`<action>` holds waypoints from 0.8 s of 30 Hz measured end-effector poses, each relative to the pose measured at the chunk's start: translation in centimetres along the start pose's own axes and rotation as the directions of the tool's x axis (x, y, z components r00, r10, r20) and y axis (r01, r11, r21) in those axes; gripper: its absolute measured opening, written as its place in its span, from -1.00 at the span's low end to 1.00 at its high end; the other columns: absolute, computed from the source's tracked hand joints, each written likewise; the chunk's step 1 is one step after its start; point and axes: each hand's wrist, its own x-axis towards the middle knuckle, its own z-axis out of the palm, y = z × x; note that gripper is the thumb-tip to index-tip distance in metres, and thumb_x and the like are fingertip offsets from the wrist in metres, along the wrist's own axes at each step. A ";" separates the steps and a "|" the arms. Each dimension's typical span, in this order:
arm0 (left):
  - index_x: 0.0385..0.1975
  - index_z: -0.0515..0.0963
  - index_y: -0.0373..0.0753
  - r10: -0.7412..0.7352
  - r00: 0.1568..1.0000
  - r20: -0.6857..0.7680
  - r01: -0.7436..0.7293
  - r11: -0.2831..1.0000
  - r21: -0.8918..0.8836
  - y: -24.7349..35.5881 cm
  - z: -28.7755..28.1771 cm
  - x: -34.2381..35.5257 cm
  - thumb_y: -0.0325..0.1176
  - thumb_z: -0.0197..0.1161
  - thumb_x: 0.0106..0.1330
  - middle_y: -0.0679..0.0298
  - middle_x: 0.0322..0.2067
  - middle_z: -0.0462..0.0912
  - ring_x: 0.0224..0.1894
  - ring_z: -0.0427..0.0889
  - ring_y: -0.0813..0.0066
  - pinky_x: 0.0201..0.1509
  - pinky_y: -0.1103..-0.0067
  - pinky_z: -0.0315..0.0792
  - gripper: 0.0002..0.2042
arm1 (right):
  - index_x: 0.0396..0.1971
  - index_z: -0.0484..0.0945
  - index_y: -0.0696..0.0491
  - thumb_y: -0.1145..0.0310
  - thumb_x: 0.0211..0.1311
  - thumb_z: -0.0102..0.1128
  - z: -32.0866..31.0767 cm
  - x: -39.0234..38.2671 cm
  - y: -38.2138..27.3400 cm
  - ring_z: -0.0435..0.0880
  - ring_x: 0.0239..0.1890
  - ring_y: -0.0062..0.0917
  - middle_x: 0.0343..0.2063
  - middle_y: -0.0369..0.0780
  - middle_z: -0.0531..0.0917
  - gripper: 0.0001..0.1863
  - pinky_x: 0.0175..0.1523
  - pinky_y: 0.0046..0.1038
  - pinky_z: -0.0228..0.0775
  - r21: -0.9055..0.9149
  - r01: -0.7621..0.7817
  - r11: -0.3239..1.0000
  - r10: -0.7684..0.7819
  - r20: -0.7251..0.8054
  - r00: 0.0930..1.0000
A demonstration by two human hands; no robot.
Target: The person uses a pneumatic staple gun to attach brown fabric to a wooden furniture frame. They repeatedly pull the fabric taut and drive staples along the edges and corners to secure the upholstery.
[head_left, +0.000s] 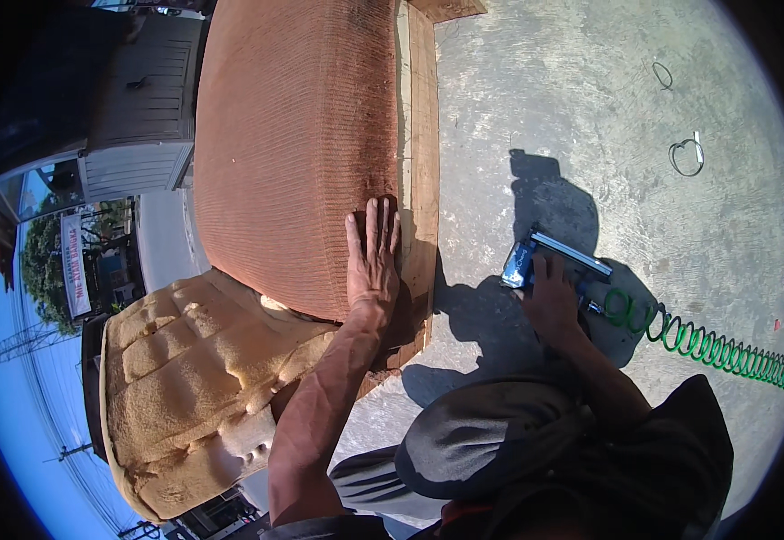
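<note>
Against the edge of the upholstered cushion [297,144], where the ribbed orange fabric [356,108] is folded over the wooden frame [421,171], the left hand [372,256] is laid flat with its fingers spread and straight, pressing the cloth down near the wood. Nothing is gripped by this hand; it only lies on the fabric. The right hand [551,301] is held well apart from the left one, above the concrete floor [590,117], and it is closed around a pneumatic stapler [545,256] with a blue and silver body. A green coiled hose [716,346] is joined to the tool and runs away to the right over the floor.

As a judgement, the covering seems to be partly done: the fabric is already drawn smooth over most of the cushion and reaches the frame, but the stapler is not yet brought to the edge under the left hand. Whether staples are already set along this edge cannot be told.

Below the cushion, at the left, a piece of bare yellow foam [176,387] without any cover is seen. Two small wire loops [684,157] lie on the floor further away, and the shadow [549,193] of the person falls between the frame and the tool.
</note>
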 end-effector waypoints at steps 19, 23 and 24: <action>0.53 -0.07 -0.37 0.050 0.997 0.064 -0.058 0.990 0.127 1.7 -0.5 -0.8 -0.20 -0.24 0.51 0.03 0.57 -0.12 0.61 -0.19 0.08 0.65 0.27 -0.33 -0.36 | -0.49 0.52 0.09 0.39 0.14 0.22 -0.2 9.8 -10.0 0.44 -0.72 -0.64 -0.71 -0.35 0.47 -0.89 -0.60 -0.43 0.28 0.966 -0.192 0.171 -0.262 0.233 0.937; 0.54 -0.13 -0.40 0.078 0.994 0.080 -0.086 0.991 0.104 2.5 1.0 -1.2 0.11 -0.14 0.45 0.00 0.57 -0.18 0.61 -0.28 0.02 0.64 0.22 -0.39 -0.16 | -0.52 0.49 0.05 0.45 0.16 0.17 0.3 10.0 -12.1 0.41 -0.74 -0.68 -0.72 -0.38 0.43 -0.91 -0.63 -0.48 0.26 0.969 -0.228 0.099 -0.269 0.247 0.931; 0.54 -0.14 -0.41 0.090 0.992 0.089 -0.095 0.994 0.055 2.8 0.8 -1.6 0.18 -0.13 0.43 -0.01 0.57 -0.19 0.61 -0.31 0.01 0.64 0.21 -0.41 -0.11 | -0.52 0.49 0.05 0.45 0.16 0.17 0.6 9.9 -12.3 0.41 -0.74 -0.67 -0.72 -0.39 0.43 -0.91 -0.63 -0.48 0.27 0.966 -0.233 0.116 -0.272 0.256 0.927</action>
